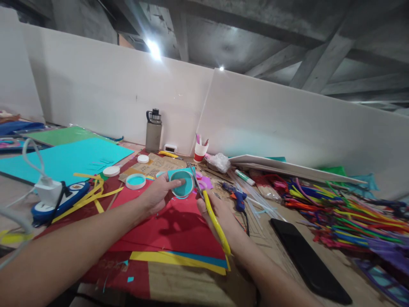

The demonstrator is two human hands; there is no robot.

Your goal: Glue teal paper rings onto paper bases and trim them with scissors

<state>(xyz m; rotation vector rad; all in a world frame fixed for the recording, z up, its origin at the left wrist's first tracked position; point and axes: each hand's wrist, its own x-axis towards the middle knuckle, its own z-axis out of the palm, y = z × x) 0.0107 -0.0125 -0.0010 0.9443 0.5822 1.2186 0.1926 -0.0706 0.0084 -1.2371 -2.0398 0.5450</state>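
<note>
My left hand (159, 194) pinches a round white-rimmed lid (192, 184) with turquoise paper (182, 187) inside it, the thumb pressing on the paper. My right hand (212, 211) grips scissors with yellow handles (214, 224); their metal blades (195, 177) point up and away, right beside the lid's right edge. Whether the blades touch the paper I cannot tell. Beneath both hands lies a red sheet (153, 236) on top of yellow (179, 262) and blue sheets. Left of my left hand rests another white-rimmed lid with turquoise inside (136, 181).
A glue gun (238, 197) and a black phone (308, 260) lie on the right, near many coloured pipe cleaners (348, 213). A grey bottle (154, 132) and a cup of pens (200, 152) stand at the back. Yellow strips (92, 196) and a power strip (60, 202) are left.
</note>
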